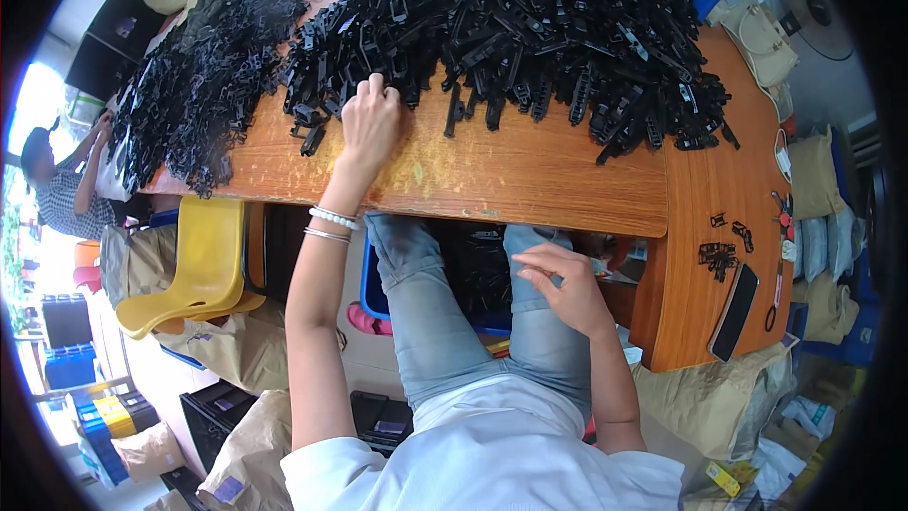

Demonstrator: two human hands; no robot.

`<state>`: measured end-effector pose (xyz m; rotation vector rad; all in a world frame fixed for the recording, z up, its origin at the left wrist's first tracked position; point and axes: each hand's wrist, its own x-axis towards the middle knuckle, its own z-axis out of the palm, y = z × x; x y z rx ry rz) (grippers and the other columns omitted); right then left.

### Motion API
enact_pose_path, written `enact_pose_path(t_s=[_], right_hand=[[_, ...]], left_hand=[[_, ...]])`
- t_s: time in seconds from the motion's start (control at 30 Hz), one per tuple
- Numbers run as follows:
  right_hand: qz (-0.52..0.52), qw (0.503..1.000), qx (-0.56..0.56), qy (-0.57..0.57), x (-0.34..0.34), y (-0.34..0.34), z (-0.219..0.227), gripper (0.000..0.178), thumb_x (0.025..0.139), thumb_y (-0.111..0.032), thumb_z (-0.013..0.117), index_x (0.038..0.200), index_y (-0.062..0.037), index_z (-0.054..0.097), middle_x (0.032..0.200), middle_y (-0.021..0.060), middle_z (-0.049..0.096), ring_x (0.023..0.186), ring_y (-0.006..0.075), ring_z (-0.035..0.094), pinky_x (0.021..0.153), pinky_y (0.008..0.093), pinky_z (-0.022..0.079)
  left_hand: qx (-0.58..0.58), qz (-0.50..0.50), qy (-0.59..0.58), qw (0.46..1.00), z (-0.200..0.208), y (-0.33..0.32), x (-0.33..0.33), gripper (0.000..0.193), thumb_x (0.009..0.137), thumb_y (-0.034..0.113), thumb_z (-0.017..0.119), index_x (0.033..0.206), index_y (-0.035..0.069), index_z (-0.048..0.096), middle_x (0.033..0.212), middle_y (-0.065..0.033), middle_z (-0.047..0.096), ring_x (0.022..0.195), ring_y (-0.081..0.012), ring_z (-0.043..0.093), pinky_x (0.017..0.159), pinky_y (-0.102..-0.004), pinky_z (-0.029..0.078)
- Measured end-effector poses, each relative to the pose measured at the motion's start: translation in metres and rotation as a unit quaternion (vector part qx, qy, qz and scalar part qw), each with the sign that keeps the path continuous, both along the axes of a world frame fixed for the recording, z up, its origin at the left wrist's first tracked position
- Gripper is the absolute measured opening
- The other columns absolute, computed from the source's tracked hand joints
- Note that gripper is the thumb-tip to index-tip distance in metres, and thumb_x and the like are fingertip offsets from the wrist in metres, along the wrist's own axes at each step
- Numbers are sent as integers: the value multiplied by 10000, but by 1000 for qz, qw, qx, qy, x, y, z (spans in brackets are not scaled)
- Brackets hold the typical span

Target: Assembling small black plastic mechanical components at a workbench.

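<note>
The left hand (372,118) is at the near edge of a big pile of black plastic parts (539,28). Its fingers are curled in, and I cannot tell if they hold a part. White beads (333,219) and a thin bangle (327,235) go around that wrist.

The right hand (566,286) is over the person's right leg, well apart from the pile. Its fingers are a bit bent, with a small gap to the thumb, and I see nothing in it.

The big pile sits on the brown wooden surface (473,175), in front of the person. Another pile of thinner black parts (203,71) lies to its left. Over on the right side are a few small black parts (719,258), a dark phone (734,314) and a pair of scissors (771,315).

Under the surface, a blue bin (373,279) is by the person's legs. A yellow chair (210,251) is on the left. Farther left, another person (71,194) has both hands up near the thinner pile.
</note>
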<state>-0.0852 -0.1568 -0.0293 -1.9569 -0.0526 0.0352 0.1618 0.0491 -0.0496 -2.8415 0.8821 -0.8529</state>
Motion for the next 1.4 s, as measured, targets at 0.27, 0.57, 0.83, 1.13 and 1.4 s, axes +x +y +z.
enact_pose_path(t_s=[0.27,0.57,0.83,1.13,1.4], right_hand=[[-135,988,-63,30,-31,-52,26,134,781,35,578,904,33,631,836,87,609,663,136,577,576,214,455],[-393,751,-530,-21,-42,-198,19,80,743,16,567,802,4,620,839,137,564,826,319,547,718,389,432],[-310,835,-429,-149,-6,-178,19,82,718,-15,632,785,30,616,835,125,575,802,271,557,710,330,434],[-127,973,-44,-187,42,-24,50,92,716,9,661,797,47,639,803,83,577,744,141,569,651,233,445],[-167,975,77,-127,47,6,42,85,762,-22,640,820,40,652,885,72,558,782,123,546,672,214,447]], left_hand=[[-88,-156,-25,983,1,11,-9,278,665,-29,569,933,41,598,961,-95,520,856,-250,544,636,-325,473],[-200,-200,12,959,8,-9,-48,228,748,-62,570,950,-18,474,1077,-186,492,1010,-346,488,853,-406,395],[-589,-185,450,645,10,-42,-109,144,849,30,536,980,-22,506,941,-123,596,815,-183,605,724,-252,465],[-679,-247,631,283,22,-67,-131,272,850,18,537,1104,-3,444,1021,-125,584,929,-199,594,759,-259,497],[-639,-266,570,443,26,-63,-144,492,776,-86,591,1237,-40,426,1066,-142,580,983,-169,567,851,-284,485]])
